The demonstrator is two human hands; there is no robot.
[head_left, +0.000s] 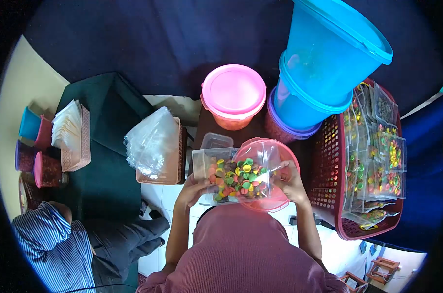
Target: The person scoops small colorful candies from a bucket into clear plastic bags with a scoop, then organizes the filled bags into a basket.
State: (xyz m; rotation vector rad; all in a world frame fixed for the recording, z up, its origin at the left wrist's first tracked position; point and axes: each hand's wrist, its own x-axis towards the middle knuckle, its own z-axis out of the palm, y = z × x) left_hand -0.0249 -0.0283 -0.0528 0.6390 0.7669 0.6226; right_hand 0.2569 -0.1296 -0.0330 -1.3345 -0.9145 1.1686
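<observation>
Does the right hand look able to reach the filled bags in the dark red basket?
Probably, once it lets go: the right hand holds a clear bag, but the basket stands close on that side, the filled bags uncovered.

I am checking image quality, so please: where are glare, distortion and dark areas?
Head view: wide-angle curving with black corners; white glare on the clear plastic bag of colourful pieces; washed-out white floor tiles; dark navy cloth loses detail in shadow.

We're on a single head cam, looking forward and steeply down. We get the wearer's shirt (241,249) close at bottom centre, table (205,128) just ahead, dark curtain (148,44) behind.
</observation>
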